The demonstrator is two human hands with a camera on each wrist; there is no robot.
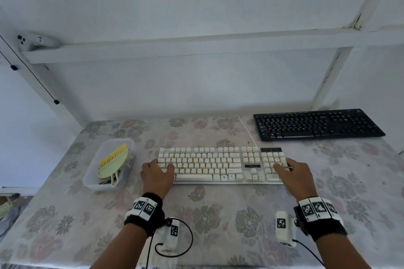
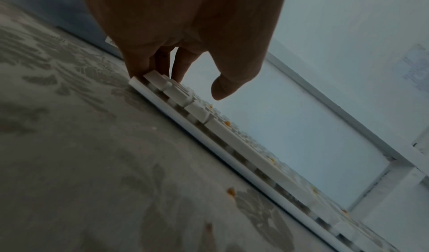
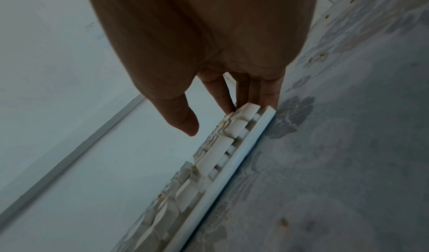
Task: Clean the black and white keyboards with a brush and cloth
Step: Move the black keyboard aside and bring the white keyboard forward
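Both hands hold the white keyboard [image 1: 220, 165] at its ends: left hand [image 1: 157, 176] and right hand [image 1: 296, 178] with fingers over the side edges, thumbs lifted free. It lies mid-table [image 1: 209, 207]; brush [image 1: 113, 162] in tub [image 1: 94, 179] left, black keyboard [image 1: 317, 124] behind right

Bare tablecloth [image 1: 218, 214] is lying open across the lower frame. At left centre the plastic tub [image 1: 91, 172] is crowding the white keyboard [image 1: 218, 165]; the black keyboard [image 1: 317, 125] is blocking the upper right.
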